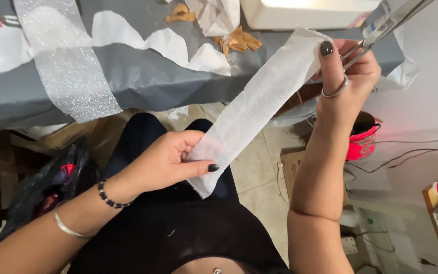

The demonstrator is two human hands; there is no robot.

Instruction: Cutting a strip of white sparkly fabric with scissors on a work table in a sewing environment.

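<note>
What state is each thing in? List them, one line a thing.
white strip: stretched taut between both hands, off the table.
left hand: pinching the strip's lower end.
right hand: gripping the strip's upper end, holding scissors too.
scissors: held in the right hand, blades hard to read.
glittery band: lying flat, draped over the table edge.
grey cloth: spread over the table.

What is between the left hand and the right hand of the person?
In the head view, a white sheer fabric strip spans the stretch from the left hand up to the right hand. Each hand grips one end; the right also holds scissors.
</note>
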